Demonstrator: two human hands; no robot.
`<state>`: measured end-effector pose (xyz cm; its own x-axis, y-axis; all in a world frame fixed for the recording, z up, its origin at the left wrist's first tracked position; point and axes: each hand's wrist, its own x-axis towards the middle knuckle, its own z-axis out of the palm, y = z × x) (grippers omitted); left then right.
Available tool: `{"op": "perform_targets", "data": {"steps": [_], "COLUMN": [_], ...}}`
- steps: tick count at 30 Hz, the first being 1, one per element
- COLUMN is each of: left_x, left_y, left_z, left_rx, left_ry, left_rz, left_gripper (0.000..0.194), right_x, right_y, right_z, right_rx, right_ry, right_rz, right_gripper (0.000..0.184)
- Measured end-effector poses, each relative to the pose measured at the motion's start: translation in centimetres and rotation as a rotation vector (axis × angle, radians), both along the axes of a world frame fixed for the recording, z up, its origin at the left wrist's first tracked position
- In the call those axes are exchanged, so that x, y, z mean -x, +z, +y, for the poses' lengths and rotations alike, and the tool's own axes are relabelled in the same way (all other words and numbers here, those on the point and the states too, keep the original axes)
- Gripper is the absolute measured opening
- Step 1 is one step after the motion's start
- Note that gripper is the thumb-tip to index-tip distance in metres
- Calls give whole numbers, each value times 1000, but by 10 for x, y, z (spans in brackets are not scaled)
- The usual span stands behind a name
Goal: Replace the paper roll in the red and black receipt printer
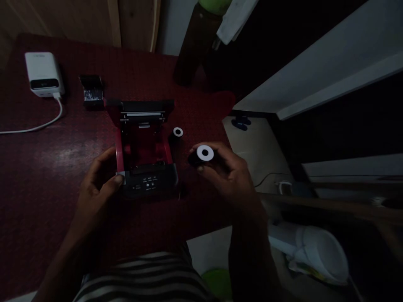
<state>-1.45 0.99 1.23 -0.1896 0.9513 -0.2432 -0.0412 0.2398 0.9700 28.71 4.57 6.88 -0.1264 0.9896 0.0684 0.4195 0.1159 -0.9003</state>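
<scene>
Head view, dim light: small red-and-black printer [143,149] at mid-frame on a dark red table [47,188], lid [143,110] tilted up, red bay exposed. Done, as far as visible: lid open, one roll [199,152] in hand. Judged not yet done: roll seated in the bay, lid lowered; rated as roughly midway, going by the present layout alone. Position of roll: right of the printer in the frame, apart from it, white ring-shaped end facing the camera; contact with the table, cannot tell. Grip: right hand [231,172] closed around the roll, fingers above and thumb below it in the frame. Left hand [97,184] grasping the printer's left side, thumb on the lower left corner, other fingertips partly hidden by the wall; judged a steadying hold. Second roll [174,134] untouched, near the printer's right wall. Upper left: white power bank [42,69], small black box [91,93].
</scene>
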Motion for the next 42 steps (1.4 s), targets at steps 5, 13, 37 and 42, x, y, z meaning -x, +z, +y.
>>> {"op": "perform_targets", "data": {"steps": [5,13,37,42], "left_x": [-3,-4,-3,-1], "left_y": [3,7,8,9], "left_z": [-1,-2,1,-2], "left_rx": [-5,-23,-40,-10], "left_ry": [-31,-80,-73,-70], "left_rz": [-23,-67,-82,-79], "left_gripper": [63,64,62,65], "right_x": [41,106,82,82], "right_y": [29,9,16,13], "right_z": [23,47,64,63], "right_rx": [-321,-356,-153,-171], "right_ry": [327,450,711,674], "right_rz": [-321,-886,-400,-401], "right_gripper": [35,28,41,22]}}
